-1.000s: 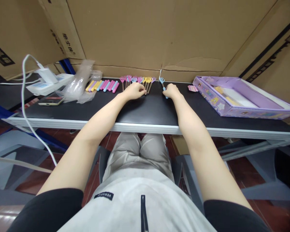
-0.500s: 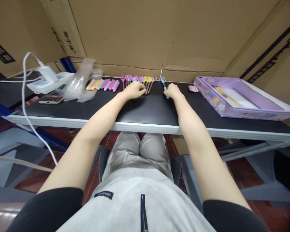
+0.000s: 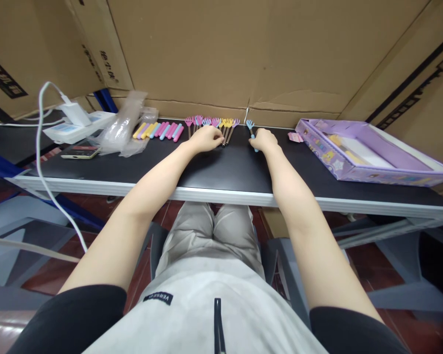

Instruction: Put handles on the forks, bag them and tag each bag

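Note:
My right hand (image 3: pixel 266 139) is closed round a blue back scratcher (image 3: pixel 250 125), whose hand-shaped head points toward the cardboard and whose blue handle shows below my fingers. My left hand (image 3: pixel 208 138) rests at the near ends of a row of back scratchers (image 3: pixel 227 125) with pink, blue, yellow and purple heads on thin metal rods. Its fingers are drawn together by the rods; whether they grip one is hidden. Left of that row lie several loose coloured handles (image 3: pixel 158 130) side by side.
Clear plastic bags (image 3: pixel 122 130), a phone (image 3: pixel 80 151) and a white power strip (image 3: pixel 81 129) with a plugged-in charger lie at the left. An open purple box (image 3: pixel 349 169) stands at the right, a small pink piece (image 3: pixel 295 137) beside it. Cardboard (image 3: pixel 206 54) walls the table's back.
The view has shifted very slightly. Both hands stay in nearly the same places, with the right still holding the blue back scratcher.

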Tool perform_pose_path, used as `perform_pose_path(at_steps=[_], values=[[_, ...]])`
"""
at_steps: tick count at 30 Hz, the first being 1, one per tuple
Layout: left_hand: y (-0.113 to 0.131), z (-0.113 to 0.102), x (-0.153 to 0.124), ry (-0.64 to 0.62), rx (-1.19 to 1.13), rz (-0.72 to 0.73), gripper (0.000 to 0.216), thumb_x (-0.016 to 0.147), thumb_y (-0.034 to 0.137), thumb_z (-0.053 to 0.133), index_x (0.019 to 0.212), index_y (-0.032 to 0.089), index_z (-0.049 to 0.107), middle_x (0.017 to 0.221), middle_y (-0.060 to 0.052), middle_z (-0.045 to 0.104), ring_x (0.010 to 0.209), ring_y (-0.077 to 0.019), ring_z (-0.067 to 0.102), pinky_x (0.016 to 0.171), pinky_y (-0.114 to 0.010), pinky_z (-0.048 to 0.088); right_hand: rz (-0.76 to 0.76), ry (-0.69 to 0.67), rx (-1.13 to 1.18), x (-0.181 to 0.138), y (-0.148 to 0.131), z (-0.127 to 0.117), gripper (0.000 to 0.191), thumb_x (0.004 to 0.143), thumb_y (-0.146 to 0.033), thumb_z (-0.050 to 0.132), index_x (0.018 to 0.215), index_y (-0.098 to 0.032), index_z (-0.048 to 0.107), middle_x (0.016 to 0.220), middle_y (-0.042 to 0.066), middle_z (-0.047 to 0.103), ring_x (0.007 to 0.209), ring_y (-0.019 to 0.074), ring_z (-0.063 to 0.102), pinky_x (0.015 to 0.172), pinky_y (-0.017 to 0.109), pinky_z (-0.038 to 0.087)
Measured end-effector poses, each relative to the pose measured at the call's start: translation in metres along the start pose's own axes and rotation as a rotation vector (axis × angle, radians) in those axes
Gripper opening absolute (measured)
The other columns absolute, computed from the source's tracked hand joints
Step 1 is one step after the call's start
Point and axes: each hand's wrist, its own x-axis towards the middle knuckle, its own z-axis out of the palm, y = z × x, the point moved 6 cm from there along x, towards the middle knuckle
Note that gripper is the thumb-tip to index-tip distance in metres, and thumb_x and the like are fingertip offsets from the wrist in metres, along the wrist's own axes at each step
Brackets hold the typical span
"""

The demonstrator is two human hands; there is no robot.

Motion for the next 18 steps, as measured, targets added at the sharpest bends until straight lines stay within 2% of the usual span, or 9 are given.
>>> perform_pose_path(at_steps=[2, 4, 7, 9, 11, 13, 15, 17, 18], values=[[-0.011, -0.010, 0.004, 0.069, 0.035, -0.050, 0.019, 0.089, 0.025, 0.062, 0.084, 0.018, 0.078, 0.083, -0.011, 0.075, 0.094, -0.0272, 0.069, 0.095, -0.038, 0.051, -0.009, 0.001, 0.008, -0.002, -0.001, -0.002, 0.043, 0.103, -0.020, 0.063, 0.143, -0.006, 0.069, 0.149, 0.027, 0.066, 0.142, 0.0399, 0.064, 0.117, 0.048, 0.052], [-0.030, -0.031, 0.009, 0.178, 0.057, -0.149, 0.017, 0.089, 0.027, 0.064, 0.089, 0.018, 0.078, 0.091, -0.013, 0.077, 0.108, -0.0309, 0.069, 0.102, -0.039, 0.049, -0.014, -0.001, 0.012, -0.003, -0.002, -0.004, 0.044, 0.103, -0.019, 0.061, 0.144, -0.006, 0.068, 0.151, 0.026, 0.065, 0.143, 0.0393, 0.063, 0.117, 0.047, 0.052], [-0.064, -0.075, 0.008, 0.300, 0.039, -0.349, 0.027, 0.092, 0.028, 0.063, 0.111, 0.015, 0.078, 0.113, -0.015, 0.079, 0.123, -0.0324, 0.064, 0.110, -0.042, 0.046, -0.017, 0.013, 0.010, -0.005, -0.003, -0.006, 0.045, 0.103, -0.020, 0.059, 0.145, -0.005, 0.067, 0.154, 0.026, 0.062, 0.146, 0.0383, 0.060, 0.119, 0.046, 0.051], [-0.084, -0.105, -0.006, 0.333, 0.090, -0.521, 0.036, 0.096, 0.030, 0.064, 0.126, 0.011, 0.074, 0.135, -0.017, 0.074, 0.133, -0.0349, 0.058, 0.117, -0.046, 0.042, -0.019, 0.025, 0.017, -0.006, -0.004, -0.006, 0.045, 0.104, -0.019, 0.059, 0.145, -0.005, 0.067, 0.156, 0.025, 0.062, 0.147, 0.0380, 0.060, 0.119, 0.047, 0.051], [-0.100, -0.131, -0.030, 0.315, 0.223, -0.716, 0.053, 0.098, 0.030, 0.067, 0.144, 0.004, 0.064, 0.161, -0.021, 0.058, 0.146, -0.0380, 0.048, 0.124, -0.054, 0.034, -0.023, 0.023, 0.028, -0.006, -0.006, -0.005, 0.045, 0.104, -0.019, 0.059, 0.146, -0.005, 0.067, 0.157, 0.024, 0.061, 0.146, 0.0386, 0.060, 0.119, 0.047, 0.051], [-0.112, -0.152, -0.060, 0.308, 0.307, -0.909, 0.067, 0.100, 0.034, 0.069, 0.156, 0.003, 0.051, 0.171, -0.021, 0.047, 0.154, -0.0373, 0.038, 0.130, -0.059, 0.024, -0.029, 0.017, 0.033, -0.005, -0.007, -0.003, 0.047, 0.104, -0.019, 0.059, 0.147, -0.004, 0.066, 0.157, 0.024, 0.061, 0.146, 0.0393, 0.060, 0.120, 0.048, 0.050], [-0.126, -0.163, -0.083, 0.231, 0.331, -1.020, 0.072, 0.104, 0.042, 0.065, 0.163, 0.006, 0.042, 0.177, -0.020, 0.040, 0.159, -0.0382, 0.034, 0.132, -0.066, 0.016, -0.028, 0.018, 0.032, -0.004, -0.007, -0.002, 0.048, 0.104, -0.020, 0.060, 0.149, -0.003, 0.065, 0.158, 0.025, 0.060, 0.147, 0.0399, 0.059, 0.121, 0.048, 0.050], [-0.147, -0.170, -0.102, 0.156, 0.328, -1.157, 0.085, 0.104, 0.058, 0.064, 0.167, 0.010, 0.032, 0.180, -0.021, 0.033, 0.164, -0.0398, 0.031, 0.131, -0.073, 0.015, -0.022, 0.022, 0.029, -0.003, -0.006, -0.001, 0.049, 0.104, -0.021, 0.061, 0.150, -0.004, 0.065, 0.158, 0.024, 0.060, 0.147, 0.0397, 0.059, 0.121, 0.048, 0.050], [-0.159, -0.172, -0.104, 0.111, 0.302, -1.153, 0.101, 0.099, 0.076, 0.062, 0.167, 0.009, 0.031, 0.180, -0.024, 0.031, 0.165, -0.0436, 0.030, 0.130, -0.076, 0.016, -0.019, 0.022, 0.028, -0.003, -0.006, -0.001, 0.049, 0.104, -0.021, 0.061, 0.149, -0.004, 0.065, 0.159, 0.024, 0.060, 0.147, 0.0394, 0.059, 0.121, 0.047, 0.050]])
